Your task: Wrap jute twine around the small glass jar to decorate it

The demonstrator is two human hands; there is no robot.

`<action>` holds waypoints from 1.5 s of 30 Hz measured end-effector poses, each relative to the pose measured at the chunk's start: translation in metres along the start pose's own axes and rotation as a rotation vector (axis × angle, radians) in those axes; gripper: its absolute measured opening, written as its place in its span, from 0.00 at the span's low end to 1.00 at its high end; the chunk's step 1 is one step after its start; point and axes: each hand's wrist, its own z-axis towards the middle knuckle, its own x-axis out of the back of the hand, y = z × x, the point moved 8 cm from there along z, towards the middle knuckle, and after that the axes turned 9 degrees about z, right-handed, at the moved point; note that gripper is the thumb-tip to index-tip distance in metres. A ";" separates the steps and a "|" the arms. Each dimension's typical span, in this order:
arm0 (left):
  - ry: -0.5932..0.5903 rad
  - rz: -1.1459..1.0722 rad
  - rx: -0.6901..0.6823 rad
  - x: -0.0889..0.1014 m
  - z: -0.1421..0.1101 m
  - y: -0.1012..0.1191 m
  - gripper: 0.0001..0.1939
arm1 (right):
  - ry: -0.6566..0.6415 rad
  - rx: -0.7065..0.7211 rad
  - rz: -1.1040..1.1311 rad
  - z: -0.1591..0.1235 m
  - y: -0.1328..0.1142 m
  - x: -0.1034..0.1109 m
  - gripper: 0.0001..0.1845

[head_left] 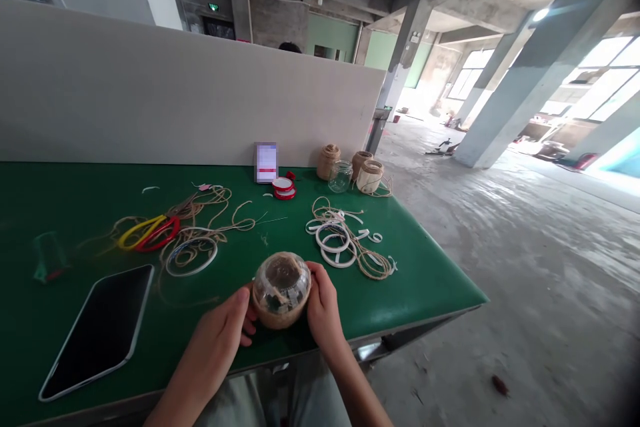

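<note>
pale partition wall (190, 93) at left; concrete pillars (545, 67) rise from a dusty concrete floor (500, 293); bright windows (603, 77) beyond

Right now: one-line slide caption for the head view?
Left hand and right hand hold a twine-wrapped glass jar at a green workbench beside loose jute twine.

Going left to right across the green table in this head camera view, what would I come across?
Scissors with yellow and red handles → white ring on loose twine → round twine-wrapped glass jar → white rings on twine
</note>
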 end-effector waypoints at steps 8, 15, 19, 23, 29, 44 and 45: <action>0.264 0.465 -0.385 0.043 0.015 0.069 0.20 | -0.004 0.025 -0.082 0.003 -0.013 0.018 0.14; 0.049 0.807 -0.964 0.002 0.018 0.139 0.13 | -0.023 0.085 -0.046 0.006 -0.039 0.020 0.12; -0.067 0.883 -1.045 -0.010 0.015 0.150 0.12 | -0.031 0.077 -0.014 0.007 -0.047 0.020 0.12; -0.148 0.916 -1.065 -0.014 0.017 0.153 0.12 | -0.055 0.076 0.004 0.010 -0.050 0.017 0.12; -0.086 0.873 -1.159 -0.016 0.021 0.149 0.12 | -0.059 0.158 -0.025 0.008 -0.063 0.018 0.13; 0.172 0.615 -0.775 0.014 0.048 0.130 0.09 | -0.191 0.493 -0.436 -0.005 -0.100 -0.002 0.10; 0.189 0.593 -0.728 0.020 0.050 0.126 0.09 | -0.190 0.484 -0.450 -0.004 -0.101 -0.003 0.09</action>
